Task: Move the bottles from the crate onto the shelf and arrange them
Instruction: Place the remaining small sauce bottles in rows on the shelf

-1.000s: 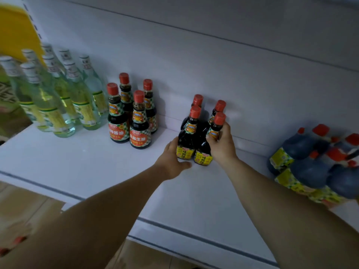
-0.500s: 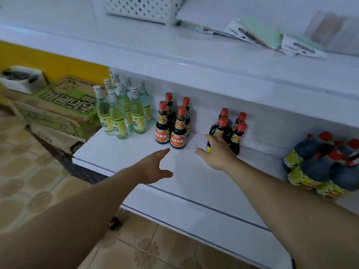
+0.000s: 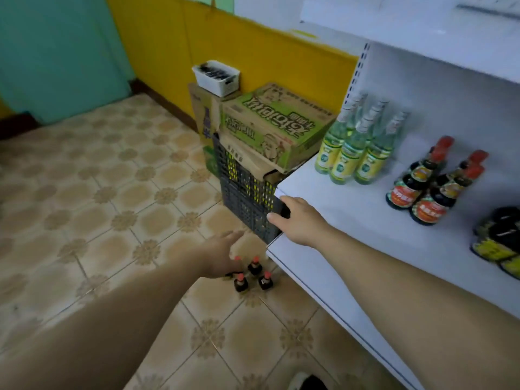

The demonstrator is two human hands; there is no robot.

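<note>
Tiled floor [image 3: 118, 192] is showing beige and tan flower patterns with pale grout lines. Teal wall [image 3: 56, 46] is standing at the far left, meeting a yellow wall [image 3: 213, 38] with a dark baseboard running along the bottom. White shelving unit [image 3: 439, 66] is taking up the right side, its back panel and perforated upright showing. Cardboard boxes [image 3: 270, 128] with green print are stacking against the yellow wall, a small white basket [image 3: 216, 77] sitting on top. Light is looking soft and even, slightly dim.
</note>
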